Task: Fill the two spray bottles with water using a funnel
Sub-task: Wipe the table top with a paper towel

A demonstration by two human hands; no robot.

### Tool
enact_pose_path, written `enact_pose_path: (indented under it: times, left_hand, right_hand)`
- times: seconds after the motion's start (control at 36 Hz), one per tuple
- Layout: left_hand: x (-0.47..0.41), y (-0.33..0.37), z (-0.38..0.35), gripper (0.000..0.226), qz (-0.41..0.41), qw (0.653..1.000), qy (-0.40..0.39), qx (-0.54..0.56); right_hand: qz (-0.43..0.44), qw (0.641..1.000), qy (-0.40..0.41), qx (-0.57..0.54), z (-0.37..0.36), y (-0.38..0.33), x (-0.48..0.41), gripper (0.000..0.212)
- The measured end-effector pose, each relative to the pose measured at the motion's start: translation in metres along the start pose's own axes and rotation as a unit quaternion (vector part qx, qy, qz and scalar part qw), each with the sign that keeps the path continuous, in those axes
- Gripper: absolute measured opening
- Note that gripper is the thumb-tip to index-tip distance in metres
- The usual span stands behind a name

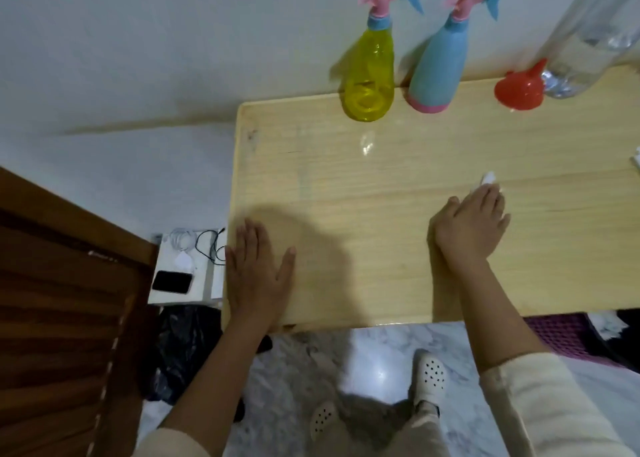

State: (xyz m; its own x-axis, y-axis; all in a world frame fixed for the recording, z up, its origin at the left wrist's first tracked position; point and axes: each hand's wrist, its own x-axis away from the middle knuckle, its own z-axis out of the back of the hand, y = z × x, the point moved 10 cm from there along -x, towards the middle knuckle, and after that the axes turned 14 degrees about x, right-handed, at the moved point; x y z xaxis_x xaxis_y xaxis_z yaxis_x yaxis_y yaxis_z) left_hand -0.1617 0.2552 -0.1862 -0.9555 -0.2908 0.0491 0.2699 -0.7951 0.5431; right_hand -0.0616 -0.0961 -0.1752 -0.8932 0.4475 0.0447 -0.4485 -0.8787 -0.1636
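Evidently pre-start: left hand lay spread flat on bench; right hand flat, fingertips on white scrap. Yellow spray bottle, blue spray bottle, red funnel and clear water bottle sat untouched at far edge. Next, likely: unscrew a sprayer head, seat funnel.

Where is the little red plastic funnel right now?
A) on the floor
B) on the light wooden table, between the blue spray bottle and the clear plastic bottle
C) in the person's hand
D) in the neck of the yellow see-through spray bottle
B: the red plastic funnel lies on the light wooden table between the blue spray bottle and the clear plastic bottle.
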Motion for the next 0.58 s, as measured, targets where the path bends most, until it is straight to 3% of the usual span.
enact_pose_path:
  times: [0.14, 0.28, 0.58]
  left_hand:
    - [0.016, -0.012, 0.012, 0.085, -0.052, 0.998, -0.019, 0.004]
    - [0.027, -0.026, 0.019, 0.076, -0.060, 0.997, 0.017, 0.036]
    - [0.048, -0.032, 0.021, 0.072, -0.015, 0.999, 0.041, 0.029]
  right_hand:
    - [0.108, 0.994, -0.031, 0.010, -0.019, -0.107, 0.040, 0.062]
    - [0.280, 0.956, -0.081, 0.026, -0.043, -0.208, 0.097, 0.060]
    - [0.538, 0.836, -0.069, 0.090, -0.048, -0.213, 0.173, 0.057]
